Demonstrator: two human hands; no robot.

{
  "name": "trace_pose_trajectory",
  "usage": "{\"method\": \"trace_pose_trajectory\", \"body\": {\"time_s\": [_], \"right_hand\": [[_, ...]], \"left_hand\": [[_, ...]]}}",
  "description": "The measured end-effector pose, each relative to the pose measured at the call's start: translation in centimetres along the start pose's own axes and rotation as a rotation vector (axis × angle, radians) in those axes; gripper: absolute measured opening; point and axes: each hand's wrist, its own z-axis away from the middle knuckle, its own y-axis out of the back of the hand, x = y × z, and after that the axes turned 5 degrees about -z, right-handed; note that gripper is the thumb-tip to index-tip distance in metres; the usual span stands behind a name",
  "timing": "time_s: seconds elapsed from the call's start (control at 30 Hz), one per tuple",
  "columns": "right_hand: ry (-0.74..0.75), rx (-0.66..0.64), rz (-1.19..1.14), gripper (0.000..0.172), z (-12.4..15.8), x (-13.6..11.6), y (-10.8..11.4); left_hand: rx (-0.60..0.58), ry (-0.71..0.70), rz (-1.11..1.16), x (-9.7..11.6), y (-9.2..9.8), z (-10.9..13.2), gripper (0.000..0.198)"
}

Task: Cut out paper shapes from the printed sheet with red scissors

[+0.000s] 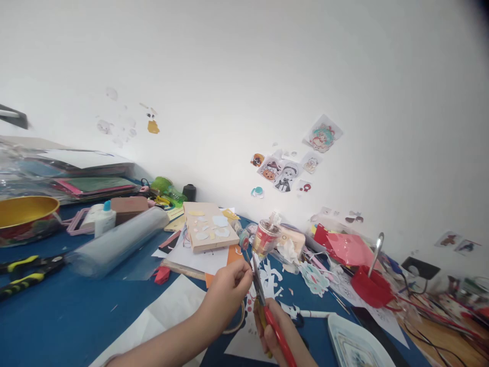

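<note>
Scissors [260, 293] gripped by right hand [288, 326], blades far, presumably for control; left hand [231, 280] curled alongside, contents undeterminable.

One pair of scissors [270, 317], one blue-capped bottle [105, 221], one white tray [337, 330], one gold-lined bowl [28, 230]

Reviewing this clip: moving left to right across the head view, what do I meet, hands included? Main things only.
Gold-lined bowl → blue-capped white bottle → black spool-like object → left hand → red-handled scissors in the right hand → white tray.
</note>
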Motion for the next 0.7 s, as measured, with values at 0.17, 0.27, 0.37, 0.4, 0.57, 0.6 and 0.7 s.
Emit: {"method": "trace_pose_trajectory", "body": {"time_s": [0.17, 0.27, 0.37, 0.4, 0.57, 0.6, 0.7], "right_hand": [[-0.097, 0.048, -0.123, 0.035, -0.5, 1.0, -0.7], [-0.144, 0.071, -0.172, 0.038, -0.7, 1.6, -0.9], [-0.176, 0.091, -0.2, 0.041, -0.8, 1.8, -0.9], [-0.182, 0.098, -0.206, 0.042, -0.9, 1.8, -0.9], [-0.184, 0.117, -0.221, 0.039, -0.8, 1.5, -0.8], [-0.185, 0.119, -0.226, 0.039, -0.8, 1.5, -0.8], [-0.198, 0.13, -0.248, 0.044, -0.9, 1.4, -0.8]], "left_hand": [[-0.004, 0.011, -0.012, -0.1, -0.1, 0.0, 0.021], [-0.001, 0.009, -0.008, -0.1, -0.1, 0.1, 0.021], [0.002, -0.003, -0.002, -0.2, -0.1, 0.1, 0.021], [0.003, -0.008, 0.003, -0.2, -0.1, 0.1, 0.021], [0.005, -0.013, 0.017, -0.2, -0.1, 0.1, 0.021], [0.005, -0.013, 0.018, -0.2, -0.1, 0.1, 0.021], [0.005, -0.012, 0.016, -0.2, -0.1, 0.1, 0.021]]}}
